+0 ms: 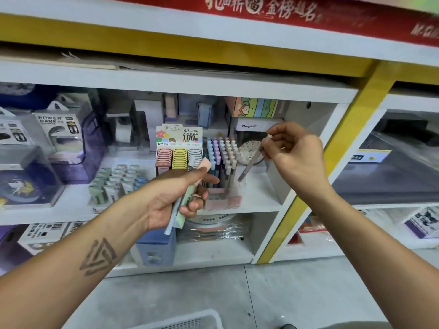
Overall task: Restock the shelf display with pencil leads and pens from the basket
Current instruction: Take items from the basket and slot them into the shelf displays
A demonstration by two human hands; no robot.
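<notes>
My left hand (pixel 175 198) is shut on a bunch of pastel pencil lead cases (pixel 190 195), pink, green and blue, held in front of the shelf. My right hand (pixel 292 153) pinches a grey pen (pixel 251 160) by its top, tip pointing down just right of the pen display stand (pixel 222 157), which is packed with several pastel-capped pens. Left of that stand sits the pencil lead display box (pixel 179 153) with rows of pink, yellow and grey cases. A white basket (pixel 190 321) shows at the bottom edge.
The white shelf board (pixel 256 198) carries power bank boxes (pixel 57 129) at the left, small eraser-like packs (pixel 118 181), and a clock (pixel 249 150) behind the pen. A yellow post (pixel 332 160) divides the shelving. Grey floor lies below.
</notes>
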